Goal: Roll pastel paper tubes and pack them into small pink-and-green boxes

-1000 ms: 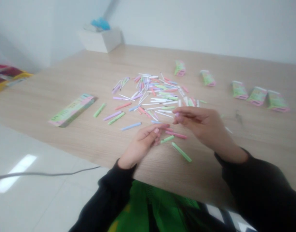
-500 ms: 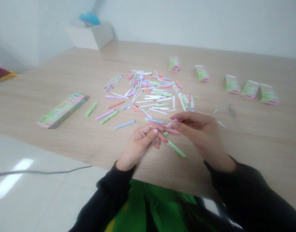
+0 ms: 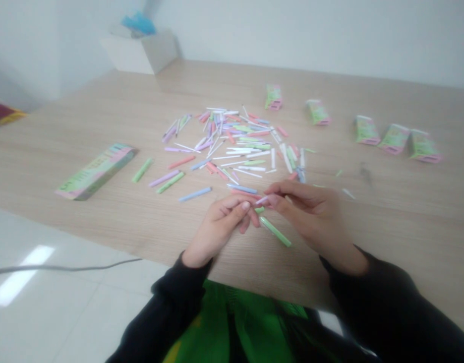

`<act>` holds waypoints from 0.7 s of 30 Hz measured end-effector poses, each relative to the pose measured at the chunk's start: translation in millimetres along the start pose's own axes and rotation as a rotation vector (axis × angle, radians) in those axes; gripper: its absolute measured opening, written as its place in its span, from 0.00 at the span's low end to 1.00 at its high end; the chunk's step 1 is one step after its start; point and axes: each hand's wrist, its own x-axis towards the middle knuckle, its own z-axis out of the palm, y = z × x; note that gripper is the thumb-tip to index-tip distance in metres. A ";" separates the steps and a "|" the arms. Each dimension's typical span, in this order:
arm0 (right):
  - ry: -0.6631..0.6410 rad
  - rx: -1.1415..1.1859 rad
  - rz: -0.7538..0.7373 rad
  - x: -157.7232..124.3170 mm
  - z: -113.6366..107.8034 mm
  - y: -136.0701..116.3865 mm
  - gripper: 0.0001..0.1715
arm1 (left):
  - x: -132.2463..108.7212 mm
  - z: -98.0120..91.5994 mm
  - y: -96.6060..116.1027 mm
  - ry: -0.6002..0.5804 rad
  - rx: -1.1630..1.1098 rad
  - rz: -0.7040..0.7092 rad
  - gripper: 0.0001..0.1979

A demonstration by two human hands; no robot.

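Observation:
Over the front part of the table, my left hand (image 3: 220,222) is closed in a pinch, thumb against fingers. What lies inside that pinch is mostly hidden. My right hand (image 3: 315,217) holds a small purple pen part (image 3: 262,200) between thumb and fingertips, its end close to the left fingertips. A green tube (image 3: 276,233), like a pen barrel, lies under and between the hands. Just beyond the fingers are a blue tube (image 3: 241,189) and a red one (image 3: 240,193). Farther back spreads a loose pile of pastel tubes and thin white sticks (image 3: 247,151).
A long green and pink box (image 3: 96,171) lies at the left. Several small green and pink boxes (image 3: 366,131) stand along the back right. Single tubes, including a blue one (image 3: 195,194), lie left of the hands. A white box (image 3: 141,53) stands at the far left corner.
My right hand has brought the purple part slightly left and down, closer to the left fingertips. The left hand has hardly moved.

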 end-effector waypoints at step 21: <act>-0.086 -0.009 -0.205 -4.9 4.1 21.6 0.16 | 1.7 5.1 -4.1 -0.008 -0.142 -0.032 0.16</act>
